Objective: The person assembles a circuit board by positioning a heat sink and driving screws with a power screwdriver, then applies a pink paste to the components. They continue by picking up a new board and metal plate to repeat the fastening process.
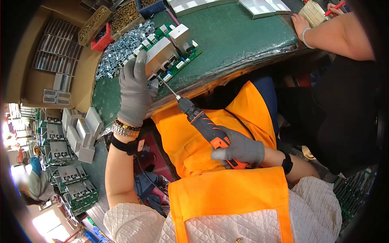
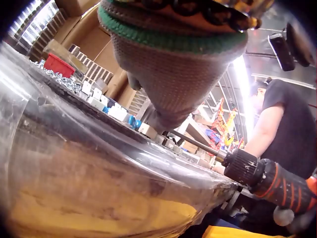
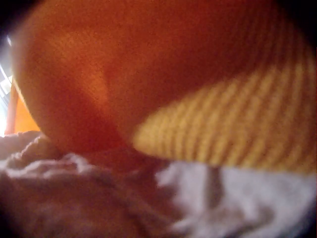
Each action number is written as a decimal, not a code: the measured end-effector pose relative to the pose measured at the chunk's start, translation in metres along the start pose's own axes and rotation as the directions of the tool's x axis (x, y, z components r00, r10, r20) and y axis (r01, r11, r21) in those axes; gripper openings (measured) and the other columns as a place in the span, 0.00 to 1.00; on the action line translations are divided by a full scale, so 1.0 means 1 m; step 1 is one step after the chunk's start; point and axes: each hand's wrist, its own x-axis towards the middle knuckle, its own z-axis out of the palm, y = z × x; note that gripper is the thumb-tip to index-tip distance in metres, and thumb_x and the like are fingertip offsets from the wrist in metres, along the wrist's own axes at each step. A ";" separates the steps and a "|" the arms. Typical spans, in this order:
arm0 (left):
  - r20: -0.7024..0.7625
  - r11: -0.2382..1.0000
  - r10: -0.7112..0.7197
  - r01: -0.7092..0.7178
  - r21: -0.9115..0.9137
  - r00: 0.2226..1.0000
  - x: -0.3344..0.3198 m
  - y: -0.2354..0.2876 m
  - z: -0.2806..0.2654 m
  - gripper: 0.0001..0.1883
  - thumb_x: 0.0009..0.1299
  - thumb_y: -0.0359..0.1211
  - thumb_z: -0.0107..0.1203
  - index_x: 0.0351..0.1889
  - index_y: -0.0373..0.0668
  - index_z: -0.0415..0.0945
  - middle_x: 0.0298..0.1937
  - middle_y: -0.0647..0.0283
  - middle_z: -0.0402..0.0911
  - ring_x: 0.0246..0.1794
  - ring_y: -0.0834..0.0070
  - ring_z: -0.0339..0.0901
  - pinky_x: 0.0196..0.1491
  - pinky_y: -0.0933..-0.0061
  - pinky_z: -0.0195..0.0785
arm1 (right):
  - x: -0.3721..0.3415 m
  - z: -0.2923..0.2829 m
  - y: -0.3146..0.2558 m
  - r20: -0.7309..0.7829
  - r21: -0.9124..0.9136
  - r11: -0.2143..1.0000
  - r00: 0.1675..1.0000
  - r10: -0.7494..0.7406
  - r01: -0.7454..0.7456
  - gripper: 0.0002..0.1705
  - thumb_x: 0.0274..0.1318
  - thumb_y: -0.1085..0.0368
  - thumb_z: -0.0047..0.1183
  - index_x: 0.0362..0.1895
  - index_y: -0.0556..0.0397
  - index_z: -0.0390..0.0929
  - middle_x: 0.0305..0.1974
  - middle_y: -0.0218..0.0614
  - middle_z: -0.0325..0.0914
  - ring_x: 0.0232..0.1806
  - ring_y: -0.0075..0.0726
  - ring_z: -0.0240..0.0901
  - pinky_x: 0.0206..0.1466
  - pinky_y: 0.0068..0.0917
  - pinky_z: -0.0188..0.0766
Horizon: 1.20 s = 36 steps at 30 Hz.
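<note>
A green circuit board (image 1: 189, 58) with silvery heat sinks (image 1: 159, 53) sits near the front edge of the green bench. My gloved left hand (image 1: 135, 87) holds its left end, fingers stretched over the heat sink side and thumb low by the front corner. In my gloved right hand (image 1: 242, 148) is an electric screwdriver (image 1: 206, 126), gripped round its body. The screwdriver's bit (image 1: 168, 87) slants up to the board's front corner, beside the left thumb. From the left wrist view, the bit (image 2: 195, 144) ends right at the left hand's fingertips (image 2: 166, 119). Cloth fills the right wrist view.
Loose metal clips (image 1: 121, 50) lie heaped behind the left hand. A red bin (image 1: 102, 38) and trays of brass-coloured parts (image 1: 123, 18) stand beyond. Finned heat sinks fill a cardboard box (image 1: 87, 83) at the left. Another person's arm (image 1: 334, 34) rests at the bench's right end.
</note>
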 end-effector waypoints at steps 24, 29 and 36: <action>0.144 0.987 0.003 0.019 -0.158 0.990 0.008 -0.008 -0.015 0.41 0.55 0.19 0.57 0.71 0.44 0.59 0.51 0.51 0.70 0.52 0.52 0.70 0.58 0.56 0.65 | 0.003 -0.007 0.003 0.073 -0.006 1.000 0.997 0.008 -0.008 0.32 0.46 0.59 0.68 0.52 0.50 0.63 0.27 0.29 0.71 0.20 0.22 0.69 0.25 0.23 0.70; 0.147 0.988 0.015 0.008 -0.152 0.989 0.008 -0.008 -0.016 0.41 0.55 0.19 0.56 0.71 0.45 0.59 0.52 0.50 0.70 0.52 0.51 0.70 0.57 0.56 0.66 | 0.005 -0.007 0.005 0.084 -0.035 0.999 0.996 -0.015 0.018 0.33 0.47 0.59 0.68 0.52 0.51 0.63 0.28 0.29 0.70 0.21 0.22 0.69 0.25 0.22 0.70; 0.162 0.997 0.019 -0.006 -0.079 0.987 0.010 -0.009 -0.012 0.43 0.52 0.18 0.56 0.71 0.45 0.59 0.51 0.50 0.70 0.51 0.50 0.70 0.56 0.54 0.67 | 0.002 -0.005 0.002 0.064 -0.020 1.000 0.998 0.009 -0.007 0.34 0.45 0.58 0.70 0.52 0.52 0.63 0.29 0.30 0.70 0.22 0.22 0.70 0.25 0.23 0.71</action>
